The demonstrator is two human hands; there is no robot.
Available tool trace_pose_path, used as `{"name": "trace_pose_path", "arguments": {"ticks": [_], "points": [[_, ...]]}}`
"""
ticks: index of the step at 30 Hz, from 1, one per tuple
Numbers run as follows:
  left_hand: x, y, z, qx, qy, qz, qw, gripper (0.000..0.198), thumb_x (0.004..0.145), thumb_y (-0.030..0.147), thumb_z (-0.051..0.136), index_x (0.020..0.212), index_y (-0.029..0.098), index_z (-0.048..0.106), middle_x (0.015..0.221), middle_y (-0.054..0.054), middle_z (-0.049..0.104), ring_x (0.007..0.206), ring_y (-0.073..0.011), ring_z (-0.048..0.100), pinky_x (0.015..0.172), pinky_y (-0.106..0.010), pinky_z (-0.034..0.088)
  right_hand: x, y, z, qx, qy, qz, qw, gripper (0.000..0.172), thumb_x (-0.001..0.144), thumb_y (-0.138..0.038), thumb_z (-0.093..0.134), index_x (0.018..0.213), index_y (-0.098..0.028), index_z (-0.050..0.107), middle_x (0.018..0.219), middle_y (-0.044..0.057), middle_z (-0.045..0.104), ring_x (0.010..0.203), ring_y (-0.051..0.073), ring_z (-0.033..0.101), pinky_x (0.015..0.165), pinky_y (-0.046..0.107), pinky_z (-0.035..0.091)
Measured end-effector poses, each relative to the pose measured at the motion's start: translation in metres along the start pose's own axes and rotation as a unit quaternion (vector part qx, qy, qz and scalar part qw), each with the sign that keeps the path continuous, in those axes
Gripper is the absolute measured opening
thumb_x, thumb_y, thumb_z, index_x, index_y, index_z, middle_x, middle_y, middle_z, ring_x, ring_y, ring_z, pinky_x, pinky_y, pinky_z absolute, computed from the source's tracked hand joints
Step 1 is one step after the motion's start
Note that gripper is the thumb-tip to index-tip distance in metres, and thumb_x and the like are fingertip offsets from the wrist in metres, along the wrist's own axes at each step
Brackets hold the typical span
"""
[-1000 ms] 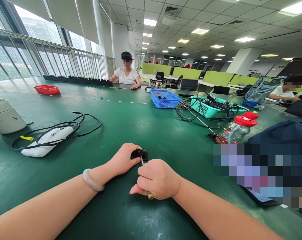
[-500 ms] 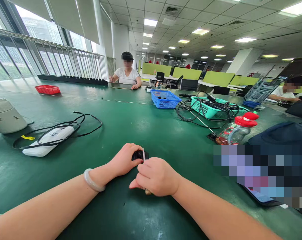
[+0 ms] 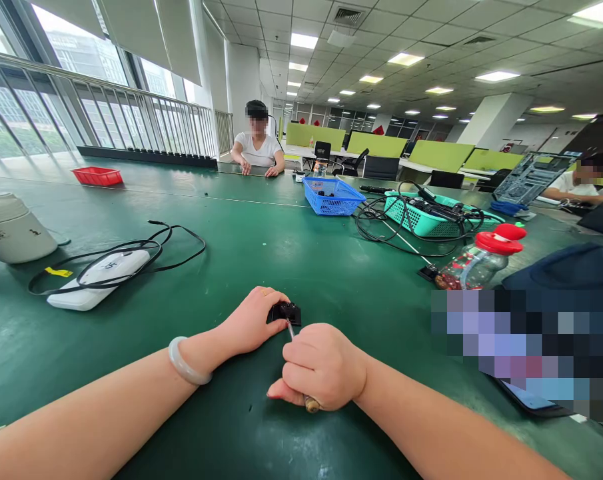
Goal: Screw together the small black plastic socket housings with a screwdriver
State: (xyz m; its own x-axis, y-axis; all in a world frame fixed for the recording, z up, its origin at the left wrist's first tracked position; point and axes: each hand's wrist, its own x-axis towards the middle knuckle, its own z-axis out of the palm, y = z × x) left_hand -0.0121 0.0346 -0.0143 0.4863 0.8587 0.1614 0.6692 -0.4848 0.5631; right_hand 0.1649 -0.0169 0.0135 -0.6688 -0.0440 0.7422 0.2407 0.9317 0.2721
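Observation:
Near the middle of the green table, my left hand (image 3: 254, 321) is closed around the left side of a small black part (image 3: 292, 313), holding it at the tabletop. Its exact kind is too small to make out. My right hand (image 3: 324, 367) is wrapped around a screwdriver-like tool (image 3: 291, 331). The thin metal shaft points up and left, with its tip at the near edge of the black part. A brownish handle end shows below my fist; the rest of the handle is hidden by my fingers. A pale bangle (image 3: 187, 363) circles my left wrist.
A white power bank (image 3: 98, 280) with a black cable lies left, near a pale jug (image 3: 14, 228). Farther off are a red tray (image 3: 97, 176), a blue basket (image 3: 331, 203) and a teal basket (image 3: 415, 222) of cables. A red-lidded bottle (image 3: 481, 257) stands right. Another person (image 3: 257, 148) sits opposite.
My right hand has moved slightly right and toward me, drawing the tool's tip to the black part's near edge. More of the black part shows. The person opposite has moved a hand inward.

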Motion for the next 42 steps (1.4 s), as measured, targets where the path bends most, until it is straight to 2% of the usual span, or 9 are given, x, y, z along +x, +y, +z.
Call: {"name": "trace_pose_path", "arguments": {"ticks": [7, 23, 29, 34, 42], "points": [[0.0, 0.0009, -0.0007, 0.007, 0.0, -0.001, 1.0, 0.026, 0.08, 0.026, 0.065, 0.105, 0.024, 0.061, 0.111, -0.002, 0.065, 0.111, -0.024, 0.053, 0.102, -0.044, 0.044, -0.0015, 0.0004, -0.0007, -0.015, -0.013, -0.006, 1.0, 0.049, 0.094, -0.036, 0.053, 0.05, -0.019, 0.044, 0.051, -0.005, 0.036, 0.047, 0.009, 0.029, 0.049, 0.026, 0.023], [-0.0007, 0.0022, -0.0013, 0.004, 0.003, -0.007, 1.0, 0.027, 0.079, 0.025, 0.066, 0.105, 0.025, 0.062, 0.112, -0.003, 0.066, 0.112, -0.0248, 0.054, 0.102, -0.044, 0.045, -0.0007, 0.0003, -0.0008, -0.001, 0.006, 0.021, 1.0, 0.05, 0.096, -0.031, 0.048, 0.048, -0.018, 0.045, 0.05, -0.004, 0.037, 0.048, 0.01, 0.027, 0.048, 0.027, 0.02], [0.0011, 0.0, -0.0009, -0.003, 0.006, -0.012, 1.0, 0.026, 0.077, 0.025, 0.065, 0.103, 0.024, 0.063, 0.108, -0.003, 0.067, 0.11, -0.0246, 0.055, 0.1, -0.044, 0.046, -0.005, 0.0042, 0.0036, 0.017, -0.006, 0.047, 0.999, 0.048, 0.097, -0.031, 0.044, 0.05, -0.019, 0.044, 0.052, -0.003, 0.04, 0.048, 0.01, 0.031, 0.049, 0.026, 0.024], [0.0025, -0.0017, -0.0014, -0.01, 0.009, -0.009, 1.0, 0.025, 0.077, 0.029, 0.064, 0.102, 0.024, 0.064, 0.108, -0.003, 0.067, 0.109, -0.0256, 0.056, 0.099, -0.044, 0.047, -0.0094, 0.0082, 0.0049, 0.037, 0.024, 0.081, 0.996, 0.049, 0.098, -0.029, 0.035, 0.052, -0.019, 0.044, 0.055, -0.001, 0.045, 0.05, 0.01, 0.034, 0.049, 0.025, 0.028], [0.0034, 0.0001, -0.0031, -0.007, 0.009, -0.006, 1.0, 0.024, 0.077, 0.026, 0.064, 0.101, 0.023, 0.064, 0.107, -0.003, 0.067, 0.108, -0.0254, 0.056, 0.098, -0.044, 0.046, -0.0079, 0.0076, 0.0059, 0.008, -0.003, 0.04, 0.999, 0.049, 0.097, -0.032, 0.041, 0.051, -0.019, 0.043, 0.054, -0.003, 0.043, 0.05, 0.01, 0.033, 0.05, 0.026, 0.025]]}}
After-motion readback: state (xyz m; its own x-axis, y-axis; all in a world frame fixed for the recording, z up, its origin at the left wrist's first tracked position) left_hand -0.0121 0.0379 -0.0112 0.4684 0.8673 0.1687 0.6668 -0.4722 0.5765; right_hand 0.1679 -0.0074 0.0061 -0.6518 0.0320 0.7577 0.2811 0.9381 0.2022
